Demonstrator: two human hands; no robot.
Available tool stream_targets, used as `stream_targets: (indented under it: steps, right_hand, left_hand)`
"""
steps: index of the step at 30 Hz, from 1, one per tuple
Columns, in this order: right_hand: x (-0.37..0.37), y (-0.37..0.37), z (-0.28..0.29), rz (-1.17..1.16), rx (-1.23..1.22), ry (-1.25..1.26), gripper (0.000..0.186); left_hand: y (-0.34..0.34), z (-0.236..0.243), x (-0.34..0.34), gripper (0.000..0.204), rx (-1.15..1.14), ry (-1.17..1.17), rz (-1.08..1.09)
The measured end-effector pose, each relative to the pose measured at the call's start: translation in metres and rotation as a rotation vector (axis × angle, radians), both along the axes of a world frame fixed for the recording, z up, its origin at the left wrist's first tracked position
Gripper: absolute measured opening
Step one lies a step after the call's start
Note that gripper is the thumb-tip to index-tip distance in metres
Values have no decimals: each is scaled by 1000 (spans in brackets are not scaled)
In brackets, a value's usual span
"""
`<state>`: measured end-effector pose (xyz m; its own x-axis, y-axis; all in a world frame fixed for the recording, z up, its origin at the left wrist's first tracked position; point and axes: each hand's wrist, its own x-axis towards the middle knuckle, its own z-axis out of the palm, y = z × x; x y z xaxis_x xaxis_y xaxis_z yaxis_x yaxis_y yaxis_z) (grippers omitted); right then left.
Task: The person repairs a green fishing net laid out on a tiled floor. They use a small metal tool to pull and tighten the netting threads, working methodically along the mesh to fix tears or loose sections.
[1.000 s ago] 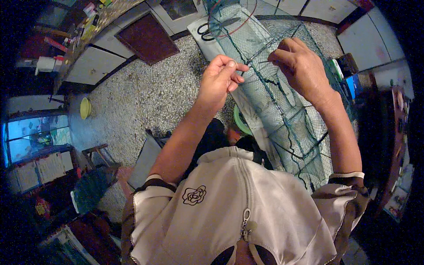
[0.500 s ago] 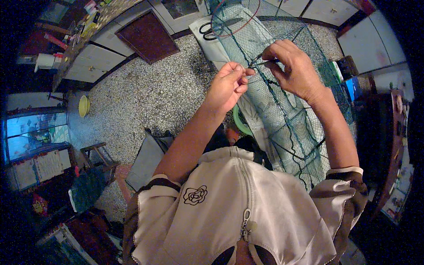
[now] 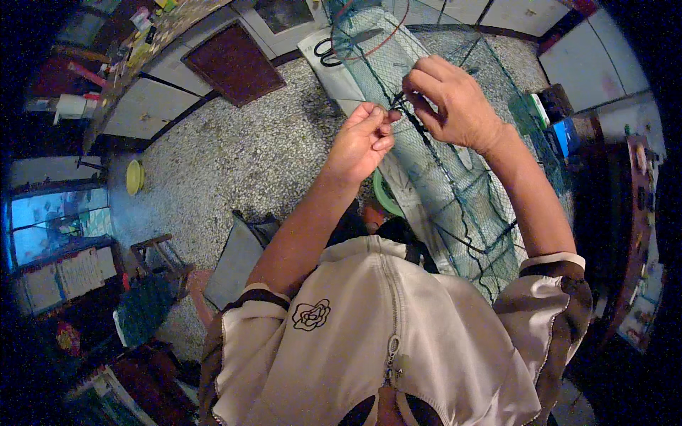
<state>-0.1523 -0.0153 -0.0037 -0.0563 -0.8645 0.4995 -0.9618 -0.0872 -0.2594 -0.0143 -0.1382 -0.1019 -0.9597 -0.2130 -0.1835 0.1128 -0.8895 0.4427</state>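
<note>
Working over a green mesh net (image 3: pixel 465 202), you hold both hands near one of its dark corded seams. Net lies lengthwise along a narrow, pale-covered counter (image 3: pixel 342 84), running from the far end down toward your right side. Left hand (image 3: pixel 360 144): thumb and forefinger pressed together, pinching a dark cord (image 3: pixel 399 103) at the seam; remaining fingers curled. Right hand (image 3: pixel 452 103): fingers bent just beside the same cord, palm turned down; cannot tell whether they grip it, the tips being partly hidden. Black-handled scissors (image 3: pixel 364 36) rest at the counter's far end, blades beneath the mesh. Green basin (image 3: pixel 385 195) sits low, near the counter's left edge.
</note>
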Motion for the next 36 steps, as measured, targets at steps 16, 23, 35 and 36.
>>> stream_targets:
  steps: [16, 23, 35, 36]
  right_hand:
    - [-7, 3, -5, 8, -24, -67, 23]
    - [19, -19, -6, 94, -42, -167, 18]
    - [46, -42, 5, -100, -4, 289, 16]
    - [49, -45, 3, -65, -46, 243, 17]
  left_hand:
    - [-3, 8, -1, 3, 37, 6, -28]
    - [2, 11, -3, 9, 66, -90, 23]
    - [19, 73, -15, 7, 215, -322, 136]
    - [20, 85, -14, 7, 240, -341, 148]
